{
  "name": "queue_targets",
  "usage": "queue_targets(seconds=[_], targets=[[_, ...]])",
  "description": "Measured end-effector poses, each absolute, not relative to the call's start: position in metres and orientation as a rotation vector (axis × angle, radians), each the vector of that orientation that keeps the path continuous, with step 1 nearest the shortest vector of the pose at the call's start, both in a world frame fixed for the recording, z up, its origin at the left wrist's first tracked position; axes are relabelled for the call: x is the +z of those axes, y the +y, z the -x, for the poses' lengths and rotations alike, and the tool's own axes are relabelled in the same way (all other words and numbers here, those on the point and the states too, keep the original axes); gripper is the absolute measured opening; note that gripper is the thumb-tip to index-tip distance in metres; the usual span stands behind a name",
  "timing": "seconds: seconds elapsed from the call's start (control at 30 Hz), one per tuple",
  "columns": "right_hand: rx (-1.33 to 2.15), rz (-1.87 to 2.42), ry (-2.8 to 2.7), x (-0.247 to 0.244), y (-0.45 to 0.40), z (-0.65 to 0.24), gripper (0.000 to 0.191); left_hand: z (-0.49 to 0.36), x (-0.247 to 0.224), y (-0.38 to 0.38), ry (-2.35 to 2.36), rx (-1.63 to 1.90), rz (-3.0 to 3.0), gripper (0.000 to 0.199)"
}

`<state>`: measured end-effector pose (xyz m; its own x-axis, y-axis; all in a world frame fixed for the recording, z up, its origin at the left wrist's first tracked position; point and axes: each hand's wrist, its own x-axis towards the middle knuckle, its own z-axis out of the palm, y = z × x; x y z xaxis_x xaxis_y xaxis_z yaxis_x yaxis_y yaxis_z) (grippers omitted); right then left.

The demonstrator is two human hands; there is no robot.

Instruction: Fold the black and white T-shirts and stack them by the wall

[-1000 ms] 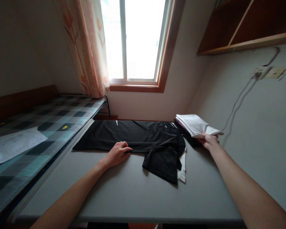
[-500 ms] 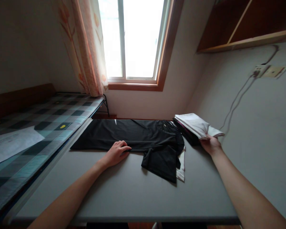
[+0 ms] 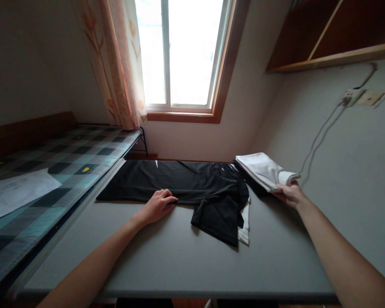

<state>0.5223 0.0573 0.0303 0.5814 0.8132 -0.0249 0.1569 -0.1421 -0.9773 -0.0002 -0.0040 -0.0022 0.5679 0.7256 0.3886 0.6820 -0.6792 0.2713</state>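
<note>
A pair of black trousers [image 3: 179, 179] lies along the far side of the table, with a dark short-sleeved part [image 3: 216, 218] and a bit of white cloth [image 3: 244, 222] sticking out toward me at the right end. My left hand [image 3: 160, 205] rests at the near edge of the trousers, fingers loosely laid down and holding nothing. At the far right corner a folded white garment [image 3: 256, 167] tops a dark folded pile [image 3: 255, 186]. The near right end of that white garment is between the thumb and fingers of my right hand [image 3: 290, 192]; some fingertips are hidden under it.
The grey table [image 3: 179, 261] reaches the right wall, where a socket [image 3: 351, 97] and a hanging cable [image 3: 317, 137] are. At left stands a bed with a checked mattress [image 3: 93, 149] and a paper sheet [image 3: 22, 192]. A wooden shelf [image 3: 333, 60] overhangs at upper right.
My right hand has shifted slightly to the right, and the white garment's right end now looks more rolled up. My left hand and the black trousers stay in place.
</note>
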Motion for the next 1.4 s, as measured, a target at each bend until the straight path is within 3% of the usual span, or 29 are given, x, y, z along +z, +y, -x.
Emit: queue_targets(seconds=[0.1,0.2,0.37,0.47,0.67,0.8,1.0,1.13,1.27,1.4], targets=[[0.535,1.809,-0.718,0.038,0.049,-0.517,0.048,0.000,-0.003,-0.004,1.221,0.724,-2.704,0.025],[-0.003,1.998,-0.886,0.048,0.040,-0.510,0.069,0.001,-0.005,-0.004,1.228,0.713,-2.718,0.025],[-0.397,1.980,-1.433,0.057,0.040,-0.491,0.038,0.001,-0.004,-0.003,1.218,0.678,-2.764,0.026],[-0.477,2.005,-1.505,0.056,0.049,-0.480,0.033,0.001,-0.003,-0.003,1.225,0.675,-2.768,0.026],[-0.284,2.132,-1.764,0.034,0.066,-0.474,0.062,0.001,-0.004,-0.004,1.221,0.675,-2.761,0.027],[-0.314,2.243,-1.874,0.009,0.059,-0.479,0.070,0.001,-0.005,-0.004,1.225,0.673,-2.743,0.027],[-0.471,2.242,-1.904,0.001,0.039,-0.469,0.070,0.001,-0.005,-0.004,1.226,0.667,-2.732,0.027],[-0.491,2.021,-1.923,0.014,0.035,-0.431,0.058,0.000,-0.003,-0.005,1.246,0.654,-2.724,0.026],[-0.261,1.711,-2.137,0.018,0.045,-0.381,0.050,0.001,0.001,-0.007,1.242,0.662,-2.712,0.026],[-0.033,1.695,-2.189,0.007,0.057,-0.349,0.048,0.005,0.002,-0.006,1.227,0.651,-2.733,0.024]])
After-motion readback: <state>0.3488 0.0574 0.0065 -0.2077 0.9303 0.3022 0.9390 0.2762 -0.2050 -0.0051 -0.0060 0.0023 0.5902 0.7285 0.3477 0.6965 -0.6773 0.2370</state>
